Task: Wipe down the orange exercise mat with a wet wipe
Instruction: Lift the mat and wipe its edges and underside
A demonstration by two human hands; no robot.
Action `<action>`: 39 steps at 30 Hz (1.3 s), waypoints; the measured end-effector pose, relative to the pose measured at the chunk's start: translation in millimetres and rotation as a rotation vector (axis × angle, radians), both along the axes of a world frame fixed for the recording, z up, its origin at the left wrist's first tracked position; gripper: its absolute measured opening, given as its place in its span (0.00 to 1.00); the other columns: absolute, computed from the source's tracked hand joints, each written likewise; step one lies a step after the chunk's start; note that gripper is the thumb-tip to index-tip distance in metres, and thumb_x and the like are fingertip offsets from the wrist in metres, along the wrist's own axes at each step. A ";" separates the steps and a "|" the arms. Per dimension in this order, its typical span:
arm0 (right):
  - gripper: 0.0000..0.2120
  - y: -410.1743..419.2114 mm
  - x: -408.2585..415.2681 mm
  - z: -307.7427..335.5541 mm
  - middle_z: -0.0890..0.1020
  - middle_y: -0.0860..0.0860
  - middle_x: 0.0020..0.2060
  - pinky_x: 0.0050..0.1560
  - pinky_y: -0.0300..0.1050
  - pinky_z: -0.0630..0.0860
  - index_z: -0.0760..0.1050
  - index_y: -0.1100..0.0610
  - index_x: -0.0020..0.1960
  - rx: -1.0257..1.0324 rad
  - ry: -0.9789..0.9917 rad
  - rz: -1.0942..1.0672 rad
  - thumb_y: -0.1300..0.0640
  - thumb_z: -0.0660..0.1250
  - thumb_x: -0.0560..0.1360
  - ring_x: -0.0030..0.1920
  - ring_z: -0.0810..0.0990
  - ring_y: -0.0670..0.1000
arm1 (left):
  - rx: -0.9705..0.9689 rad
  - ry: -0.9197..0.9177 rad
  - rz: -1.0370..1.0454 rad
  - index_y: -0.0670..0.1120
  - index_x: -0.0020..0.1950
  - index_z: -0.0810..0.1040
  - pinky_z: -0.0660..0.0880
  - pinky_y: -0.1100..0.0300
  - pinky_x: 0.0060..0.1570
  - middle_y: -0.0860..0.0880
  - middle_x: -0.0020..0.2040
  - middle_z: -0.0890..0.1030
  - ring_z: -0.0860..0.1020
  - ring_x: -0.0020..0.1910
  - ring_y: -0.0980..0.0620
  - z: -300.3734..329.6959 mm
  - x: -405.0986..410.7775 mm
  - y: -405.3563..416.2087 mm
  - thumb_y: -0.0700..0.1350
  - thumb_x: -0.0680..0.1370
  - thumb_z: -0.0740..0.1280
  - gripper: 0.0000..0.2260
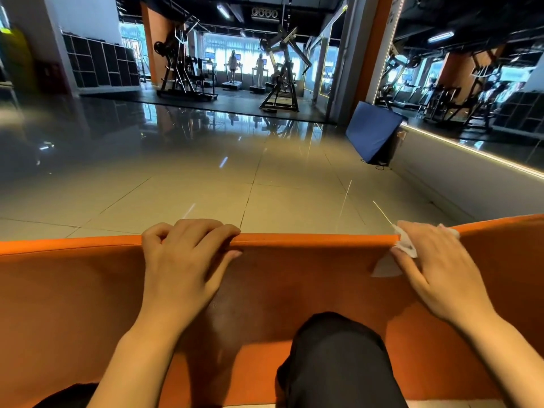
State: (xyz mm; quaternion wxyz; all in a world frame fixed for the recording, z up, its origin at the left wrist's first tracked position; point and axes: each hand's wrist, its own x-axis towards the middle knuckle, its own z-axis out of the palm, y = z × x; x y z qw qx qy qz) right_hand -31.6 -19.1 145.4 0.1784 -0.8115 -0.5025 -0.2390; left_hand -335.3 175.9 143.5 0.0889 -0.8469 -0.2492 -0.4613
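The orange exercise mat (73, 290) stands raised in front of me, its top edge running across the view. My left hand (185, 260) grips that top edge, fingers curled over the far side and thumb on the near face. My right hand (435, 269) lies over the edge further right, with a crumpled white wet wipe (404, 241) held under its fingers against the mat. A small light patch shows on the mat just below the wipe. My knee in dark trousers (338, 357) sits between my arms, against the mat's lower part.
Glossy tiled floor (206, 178) stretches beyond the mat. A blue mat (372, 134) leans against the mirrored right wall. Weight machines (182, 69) and treadmills with two people stand far back.
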 end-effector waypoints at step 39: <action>0.26 75.1 -84.0 3.0 0.81 0.50 0.48 0.59 0.51 0.64 0.80 0.53 0.57 0.178 0.091 0.233 0.39 0.49 0.80 0.51 0.76 0.55 | 0.067 0.014 0.110 0.49 0.54 0.83 0.58 0.54 0.49 0.49 0.50 0.82 0.77 0.49 0.47 -8.0 5.4 1.2 0.52 0.77 0.63 0.13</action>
